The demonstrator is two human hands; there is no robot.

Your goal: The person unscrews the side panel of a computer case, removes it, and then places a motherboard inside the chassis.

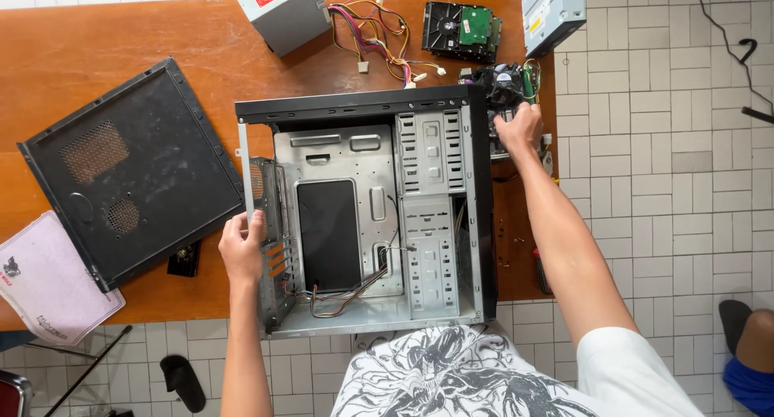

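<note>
Pink mat (50, 281) lay at 8 o'clock, overhanging the near edge of the wooden table (97, 42). Black side panel (133, 171) lay flat at 9 o'clock, tilted, its right corner just beside the case.

Left hand (242, 250) rested at 7 o'clock on the rear wall of the open computer case (367, 211), fingers curled together and clamped over that wall's rim. Case lay on its side at centre, opening upward, long axis running from 12 to 6 o'clock, black front bezel along the right flank. Held inside: bare metal tray with a black cut-out, perforated drive cage (431, 223) at the right, loose thin wires (347, 292) at the near floor. Near end of case reached past the table edge toward the torso.

Power supply (280, 10) stood at 11 o'clock, its coloured cable bundle (375, 38) trailing rightward. Hard drive (461, 30) lay at 12 o'clock, well apart from the case.

Right hand (518, 128) lay at 1 o'clock, just outside the case's right flank, fingers bent together onto the motherboard (508, 90) with cooler fan; exact grip could not be told. Grey optical drive (551, 12) sat at 1 o'clock on the far right corner. Narrow table strip remained right of the case; tiled floor (661, 159) beyond.
</note>
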